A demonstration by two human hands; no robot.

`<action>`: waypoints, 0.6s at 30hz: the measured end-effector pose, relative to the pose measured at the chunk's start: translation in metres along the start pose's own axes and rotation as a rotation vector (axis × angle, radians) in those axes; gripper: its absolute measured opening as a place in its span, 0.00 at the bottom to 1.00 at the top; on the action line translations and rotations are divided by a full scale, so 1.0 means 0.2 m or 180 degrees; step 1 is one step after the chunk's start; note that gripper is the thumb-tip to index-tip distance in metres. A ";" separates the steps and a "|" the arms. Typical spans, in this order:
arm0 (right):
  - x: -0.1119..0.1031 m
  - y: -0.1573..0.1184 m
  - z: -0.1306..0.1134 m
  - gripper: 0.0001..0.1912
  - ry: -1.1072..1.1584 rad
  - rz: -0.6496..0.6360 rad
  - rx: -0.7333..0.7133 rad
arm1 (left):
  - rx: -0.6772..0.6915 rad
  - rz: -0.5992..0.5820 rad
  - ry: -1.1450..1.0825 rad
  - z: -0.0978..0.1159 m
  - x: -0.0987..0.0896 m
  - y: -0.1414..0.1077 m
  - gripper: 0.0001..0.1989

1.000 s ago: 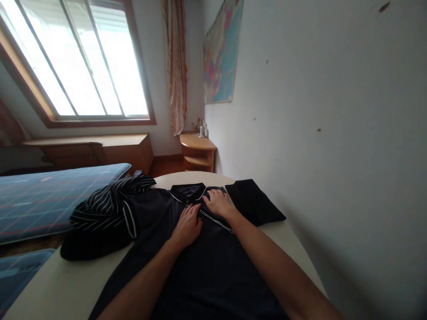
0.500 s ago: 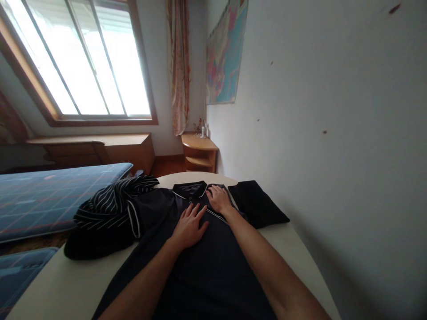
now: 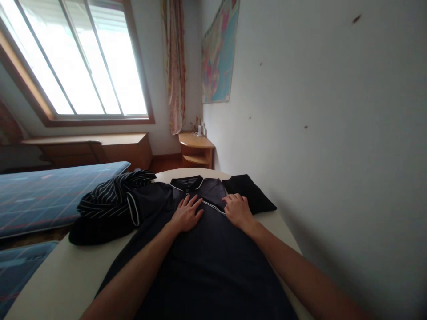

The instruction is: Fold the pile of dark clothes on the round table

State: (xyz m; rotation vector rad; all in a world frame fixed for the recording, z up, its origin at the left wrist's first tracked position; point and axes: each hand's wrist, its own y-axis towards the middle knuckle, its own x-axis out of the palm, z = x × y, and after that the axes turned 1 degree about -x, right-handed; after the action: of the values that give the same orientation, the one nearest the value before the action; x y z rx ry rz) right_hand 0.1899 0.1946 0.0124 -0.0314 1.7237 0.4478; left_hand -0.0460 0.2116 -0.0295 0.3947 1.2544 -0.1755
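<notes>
A dark polo shirt (image 3: 213, 266) with white piping lies spread on the pale table (image 3: 76, 275), its collar at the far end. My left hand (image 3: 187, 214) rests flat on the chest just below the buttons, fingers apart. My right hand (image 3: 237, 210) is at the shirt's right side by the sleeve, its fingers bent down onto the cloth; whether it pinches any fabric is hidden. A folded black cloth (image 3: 253, 193) lies beyond that hand. On the left, a black-and-white striped garment (image 3: 110, 195) sits bunched on black fabric (image 3: 100, 230), next to the left sleeve.
A white wall (image 3: 316, 178) runs close along the table's right side. Blue checked mattresses (image 3: 60, 191) lie to the left. A wooden corner shelf (image 3: 196, 141) and a low wooden desk (image 3: 126, 140) stand behind, near the window.
My right hand has moved right, from beside the collar to the sleeve area, and its fingers are more bent. My left hand stays on the chest. The view has shifted slightly.
</notes>
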 end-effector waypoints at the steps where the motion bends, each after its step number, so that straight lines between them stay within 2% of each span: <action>1: 0.00 -0.04 -0.01 0.19 0.0003 0.0032 0.0006 | -0.0005 -0.0037 0.0019 0.00 0.00 0.01 0.28; 5: 0.02 -0.18 -0.05 0.23 0.0144 0.0013 -0.0131 | -0.0023 0.0002 0.0061 0.03 -0.02 0.01 0.28; 10: 0.05 -0.27 -0.06 0.27 0.0315 -0.0467 -0.0212 | -0.0156 0.0865 -0.0037 0.06 -0.09 -0.05 0.19; 13: 0.04 -0.27 -0.05 0.30 0.0321 -0.0573 -0.0238 | -0.0398 0.1194 -0.0418 0.02 -0.14 -0.11 0.19; 18: 0.02 -0.29 -0.06 0.34 0.0318 -0.0710 -0.0232 | -0.0305 0.1052 -0.0794 -0.11 -0.15 -0.22 0.22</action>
State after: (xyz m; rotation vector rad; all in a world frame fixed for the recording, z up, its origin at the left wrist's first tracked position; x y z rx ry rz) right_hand 0.1937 0.1384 -0.0062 -0.3001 1.7771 0.3480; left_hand -0.0902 0.1762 -0.0146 0.4757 0.9334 0.1146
